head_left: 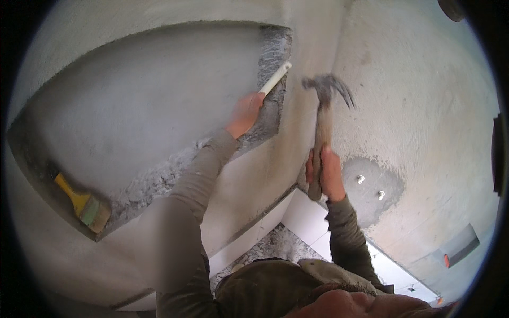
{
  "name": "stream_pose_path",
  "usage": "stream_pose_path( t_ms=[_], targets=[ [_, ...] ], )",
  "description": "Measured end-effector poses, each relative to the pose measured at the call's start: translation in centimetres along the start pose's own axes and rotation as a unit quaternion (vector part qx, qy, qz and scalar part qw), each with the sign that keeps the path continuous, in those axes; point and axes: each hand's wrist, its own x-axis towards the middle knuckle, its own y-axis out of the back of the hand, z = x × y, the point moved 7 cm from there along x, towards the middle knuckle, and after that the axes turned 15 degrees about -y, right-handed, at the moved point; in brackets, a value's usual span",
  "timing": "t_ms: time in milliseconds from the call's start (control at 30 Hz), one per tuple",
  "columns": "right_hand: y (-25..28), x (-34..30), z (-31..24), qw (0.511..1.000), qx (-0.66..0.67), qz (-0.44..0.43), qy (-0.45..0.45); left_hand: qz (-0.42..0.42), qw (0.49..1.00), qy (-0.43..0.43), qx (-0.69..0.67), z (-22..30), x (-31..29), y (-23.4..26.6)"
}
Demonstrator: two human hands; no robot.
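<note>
My left hand (pixel 246 114) is closed around a pale, narrow bar (pixel 277 78) with a small hole near its upper end. The bar slants along the right side of a rough-edged wall niche (pixel 159 90); its lower part is hidden by the hand, so its exact kind does not show. A claw hammer (pixel 323 127) with a worn wooden handle is gripped in my right hand (pixel 332 172). Its head is slightly blurred, to the right of the bar and apart from it. A yellow-handled paintbrush (pixel 79 201) lies in the niche's lower left corner.
Broken rubble and dust (pixel 154 180) line the niche's bottom ledge. Two pipe fittings (pixel 360 179) stick out of a grey patch on the right wall. White tiles (pixel 305 214) run along the lower walls, above debris on the floor (pixel 278 244). Farther right is a small recess (pixel 461 246).
</note>
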Motion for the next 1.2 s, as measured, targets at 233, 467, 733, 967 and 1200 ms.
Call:
stream_pose_path(
  t_ms=[233,467,733,967,1200],
  targets=[
    [4.3,-6.5,7.3,0.995,0.011,0.064,-0.077,-0.097,0.988,0.058,0.108,2.8,-5.1,0.8],
    [5.1,-8.5,7.0,0.995,0.056,0.041,-0.065,-0.032,0.983,0.055,0.171,1.0,-6.4,0.1],
    [5.1,-10.2,16.0,0.977,0.067,-0.011,-0.203,-0.025,0.973,0.051,0.224,1.7,-6.4,1.0],
    [6.5,-14.6,19.9,0.956,0.083,0.033,-0.28,-0.081,0.979,0.03,0.184,2.1,-5.7,-1.0],
    [6.9,-13.3,13.5,0.985,0.045,0.038,-0.162,-0.064,0.988,0.06,0.13,1.3,-6.0,-0.6]
  ],
)
